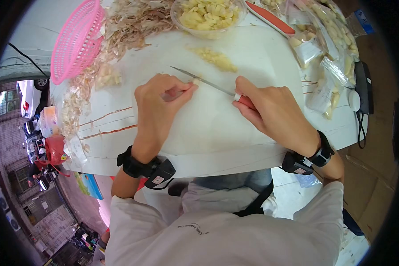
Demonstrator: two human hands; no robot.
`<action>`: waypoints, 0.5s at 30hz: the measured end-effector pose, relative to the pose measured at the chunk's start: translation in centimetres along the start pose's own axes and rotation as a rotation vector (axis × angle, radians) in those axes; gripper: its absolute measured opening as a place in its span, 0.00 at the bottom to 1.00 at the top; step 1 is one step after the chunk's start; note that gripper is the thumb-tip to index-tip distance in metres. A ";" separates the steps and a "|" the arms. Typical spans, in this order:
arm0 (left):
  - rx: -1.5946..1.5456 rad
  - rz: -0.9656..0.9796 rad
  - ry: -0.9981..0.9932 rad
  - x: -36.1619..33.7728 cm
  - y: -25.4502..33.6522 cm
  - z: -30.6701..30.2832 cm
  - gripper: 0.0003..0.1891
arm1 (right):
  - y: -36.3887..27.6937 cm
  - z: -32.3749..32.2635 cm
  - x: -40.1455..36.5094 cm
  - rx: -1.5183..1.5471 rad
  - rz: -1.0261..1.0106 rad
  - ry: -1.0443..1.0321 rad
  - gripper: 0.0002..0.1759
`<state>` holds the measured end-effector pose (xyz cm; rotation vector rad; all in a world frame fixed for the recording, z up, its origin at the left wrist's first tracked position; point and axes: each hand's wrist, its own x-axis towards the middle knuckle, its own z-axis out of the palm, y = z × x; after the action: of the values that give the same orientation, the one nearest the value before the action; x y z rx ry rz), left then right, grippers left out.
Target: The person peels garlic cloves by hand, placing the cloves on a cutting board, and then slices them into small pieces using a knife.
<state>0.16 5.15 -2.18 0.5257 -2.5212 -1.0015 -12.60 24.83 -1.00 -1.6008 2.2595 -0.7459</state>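
My right hand (270,106) is closed around the red handle of a small knife (217,87), whose thin blade points to the upper left. My left hand (162,99) pinches a small pale piece, which looks like a garlic clove (197,81), between thumb and fingertips. The blade crosses at that clove; whether it has cut in cannot be made out. Both hands are over a white cutting board (208,128). Just beyond the knife lies a small heap of pale yellow chopped bits (215,59). Farther back, a clear bowl (177,20) holds many yellowish slices.
Papery skins (133,22) spread along the back left beside a pink basket (75,44). A red-orange, knife-shaped object (270,17) lies right of the bowl. Plastic bags of pale cloves (326,91) and a black device (363,86) with a cable sit at the right edge.
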 end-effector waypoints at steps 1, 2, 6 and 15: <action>-0.011 -0.002 0.002 0.0 0.0 0.0 0.06 | 0.0 0.0 0.0 0.008 -0.005 -0.006 0.10; -0.024 -0.004 0.002 0.0 0.1 0.1 0.06 | 0.0 0.1 0.0 0.010 -0.003 -0.006 0.10; 0.002 0.008 0.007 -0.1 0.1 0.2 0.06 | 0.1 0.3 0.1 0.013 -0.025 0.025 0.10; 0.017 0.014 -0.001 -0.1 0.1 -0.1 0.06 | 0.2 0.1 -0.1 0.079 0.011 0.042 0.12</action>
<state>0.25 5.22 -2.07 0.5121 -2.5328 -0.9767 -12.63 24.98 -1.18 -1.5488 2.2363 -0.8626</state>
